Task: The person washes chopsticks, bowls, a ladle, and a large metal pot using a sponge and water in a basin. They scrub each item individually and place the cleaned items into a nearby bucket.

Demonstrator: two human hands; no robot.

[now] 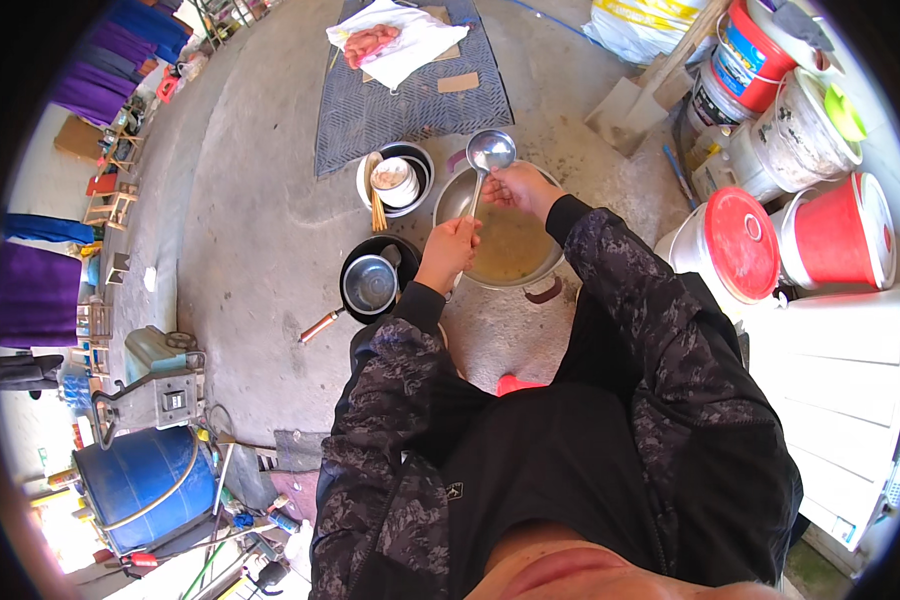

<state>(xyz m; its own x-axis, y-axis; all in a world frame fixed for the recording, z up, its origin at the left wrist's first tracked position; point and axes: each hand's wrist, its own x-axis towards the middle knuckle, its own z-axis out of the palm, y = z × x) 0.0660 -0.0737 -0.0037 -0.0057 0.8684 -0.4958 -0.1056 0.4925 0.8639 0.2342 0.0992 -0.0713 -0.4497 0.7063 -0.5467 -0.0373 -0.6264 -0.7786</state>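
A metal ladle (490,152) is held over a wide metal pot (547,271) of cloudy, yellowish-brown water. My left hand (451,253) is closed around its handle. At the bowl end, my right hand (521,187) has its thumb and fingers on the rim and neck of the ladle. Left of the pot stands a basin (427,161) with stacked white bowls (396,182) and a bundle of chopsticks (377,210). Nearer to me, a small metal saucepan (370,285) with a wooden handle rests in a dark pan (381,244).
Beyond the pot, raw meat (370,45) lies on a white plastic bag (420,56) over a dark mat (405,112). A shovel (626,112) and lidded buckets (742,244) line the right side. A blue barrel (146,484) and a machine (161,390) stand at the left.
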